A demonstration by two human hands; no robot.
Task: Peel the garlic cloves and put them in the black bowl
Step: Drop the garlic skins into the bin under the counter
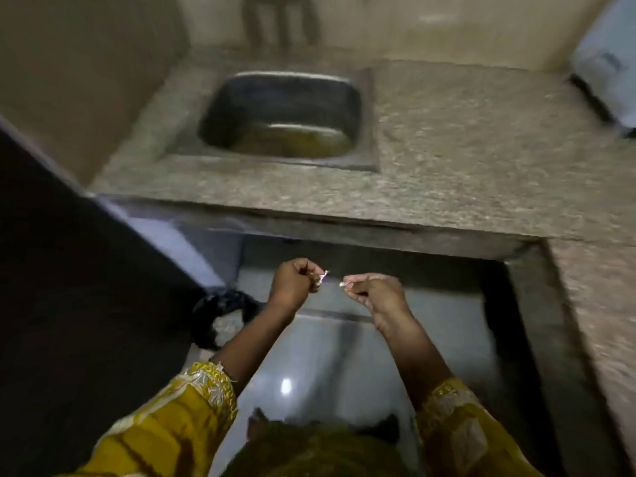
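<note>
Evidently the peeling step is in hand. In the head view, the left hand (292, 284) has its fingers curled round a clove (317, 282), and a wisp of papery skin (324, 274) sticks out towards the other hand. The right hand (375, 292) pinches a small pale scrap (344, 284) between thumb and fingertips, just beside the clove but apart from it. Blur hides whether the scrap is skin or garlic. Both hands hang over the floor (337, 342), below the counter (447, 149) edge.

I judge the next move calls for dropping the scrap, perhaps towards the dark bag (220, 315) on the floor at the left, then stripping what skin remains. The bowl is not in view, so placing the clove means finding it first.

A steel sink (282, 115) holding murky water sits in the counter ahead, and a white appliance (602, 80) stands far right. Nothing blocks the hands.
</note>
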